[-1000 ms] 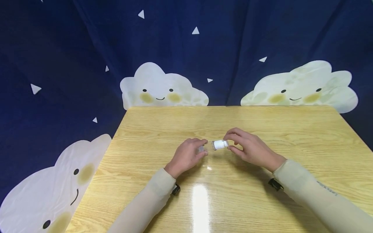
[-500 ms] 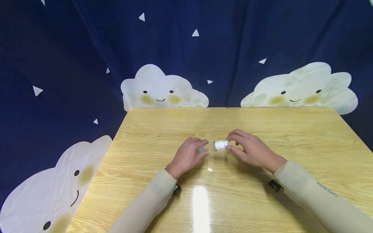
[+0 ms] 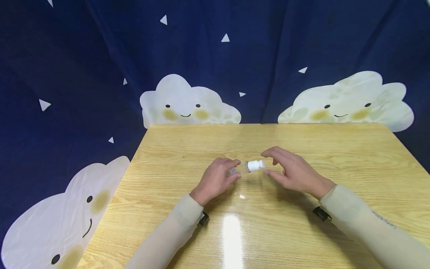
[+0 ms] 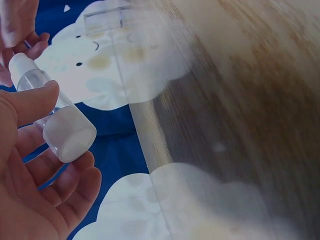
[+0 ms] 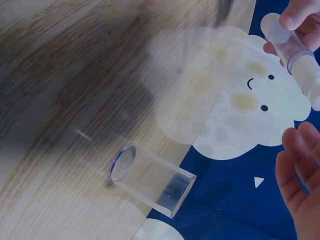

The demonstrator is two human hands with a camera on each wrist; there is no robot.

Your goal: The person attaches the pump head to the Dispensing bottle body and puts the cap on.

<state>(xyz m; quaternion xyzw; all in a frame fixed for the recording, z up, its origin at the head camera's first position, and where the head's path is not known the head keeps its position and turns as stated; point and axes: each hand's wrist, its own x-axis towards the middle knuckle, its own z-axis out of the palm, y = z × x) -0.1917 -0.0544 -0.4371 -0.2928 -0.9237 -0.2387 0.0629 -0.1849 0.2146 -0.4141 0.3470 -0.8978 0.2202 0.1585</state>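
My left hand [image 3: 216, 178] holds a small clear bottle [image 3: 240, 168] by its lower end, between thumb and fingers. The bottle lies almost level above the wooden table, its white top [image 3: 256, 165] pointing right. In the left wrist view, the thumb crosses the bottle's body and a frosted, whitish base [image 4: 70, 132] faces the camera. My right hand [image 3: 295, 172] hovers just right of the white top, thumb and fingers spread apart around a gap and holding nothing. In the right wrist view, the right hand's fingers [image 5: 295, 175] stand apart from the bottle.
A clear, tube-like piece [image 5: 152, 180] shows in the right wrist view against the table; I cannot make it out in the head view. The wooden table [image 3: 188, 145] meets a dark blue curtain [image 3: 262, 45] with printed clouds. Glare marks its front.
My right hand has let go of the bottle's white top and drawn back a little to the right, its fingers spreading. The left hand keeps its hold, nearly still.
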